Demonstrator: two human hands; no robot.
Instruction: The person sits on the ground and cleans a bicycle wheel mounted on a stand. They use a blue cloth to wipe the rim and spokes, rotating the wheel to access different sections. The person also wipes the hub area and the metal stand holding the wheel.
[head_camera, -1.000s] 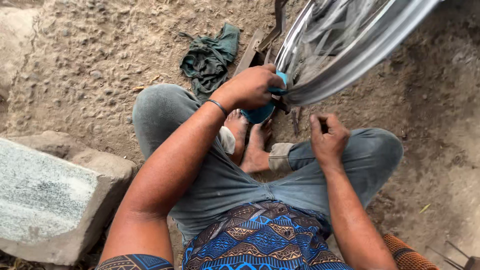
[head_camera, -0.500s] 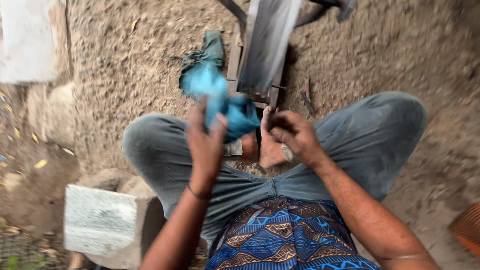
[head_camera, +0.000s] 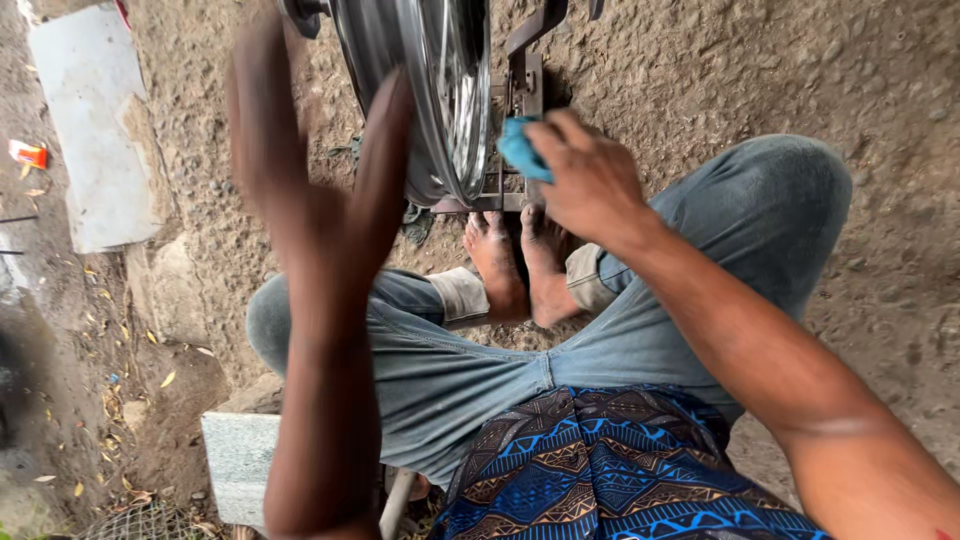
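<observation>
Outdoor spot, no bench: person sits on bare packed-dirt ground (head_camera: 720, 60), gritty w/ small stones, legs in grey jeans crossed, bare feet (head_camera: 520, 262) together just below the wheel stand. Shiny chrome wheel rim (head_camera: 440, 100) w/ spokes stands upright at top centre, held in a dark metal stand (head_camera: 520, 90). Right hand (head_camera: 590, 180) is beside the rim's right edge, fingers curled tight on a blue cloth (head_camera: 520, 145), cloth pressed near the stand/rim side; can't tell if it actually touches the rim. Left hand (head_camera: 310, 190) is raised in front of the rim, heavily motion-blurred, fingers straight and spread, holding nothing. Dark green rag (head_camera: 415, 215) lies on the ground under the rim, mostly hidden. Left side: pale flat slab (head_camera: 90, 130) lying on the dirt, rough rock (head_camera: 180, 290) below it, small red-orange scrap (head_camera: 28, 153) at the edge, dry leaves scattered about. Grey stone block (head_camera: 240, 455) bottom left, near the person's hip. Blue patterned shirt at the bottom of the view.
</observation>
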